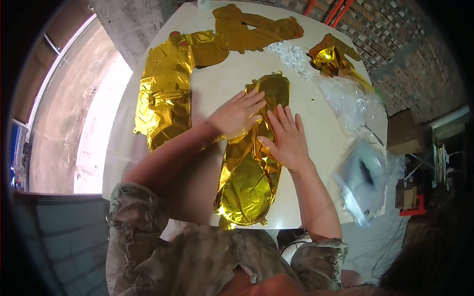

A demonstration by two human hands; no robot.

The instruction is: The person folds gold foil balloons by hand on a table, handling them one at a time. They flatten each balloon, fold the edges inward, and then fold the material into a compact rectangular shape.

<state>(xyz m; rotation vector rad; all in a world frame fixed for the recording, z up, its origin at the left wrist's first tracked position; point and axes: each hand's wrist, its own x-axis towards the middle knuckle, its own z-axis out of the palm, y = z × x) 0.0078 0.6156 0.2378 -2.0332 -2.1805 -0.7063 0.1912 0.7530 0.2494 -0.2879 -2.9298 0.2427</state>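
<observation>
A gold foil balloon, flat and creased, lies lengthwise on the pale table in front of me. My left hand rests on its upper left part, fingers stretched toward the far end. On its right side lies my right hand, palm down with the fingers spread. Both hands press on the foil and grip nothing. The balloon's near end reaches the table's front edge, and small tabs stick out along its rim. Part of its middle is hidden under my hands.
More gold foil balloons lie flat at the left, and another foil piece is at the back. White ribbon-like coils sit near a crumpled gold foil. Clear plastic bags cover the table's right side. A cardboard box stands beyond.
</observation>
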